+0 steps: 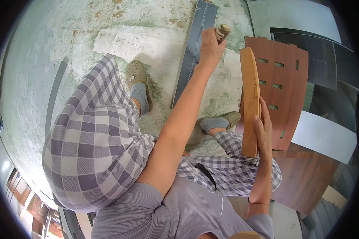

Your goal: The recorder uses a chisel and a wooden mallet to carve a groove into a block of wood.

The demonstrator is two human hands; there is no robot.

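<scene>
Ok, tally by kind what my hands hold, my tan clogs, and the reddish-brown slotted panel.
Curved light-brown wooden piece, right hand: 1
Short brown rounded object, left hand: 1
Tan clogs: 2
Reddish-brown slotted panel: 1
Total: 5

Head view, one: wide fisheye, left unit of a side-by-side pair worn on the person's head. Aim: steeply down, over the grey shirt [203, 199] and checked trousers [95, 147] to the floor [36, 79]. Orientation: upright, shirt along the bottom. Range: close; shirt nearest, left hand [211, 46] and right hand [263, 129] at arm's length or less, floor beyond them. Coverage: from the floor's left edge, bowed by the lens, across to the brown panel [291, 85] on its right side. Margin: dark, rounded corners.
</scene>
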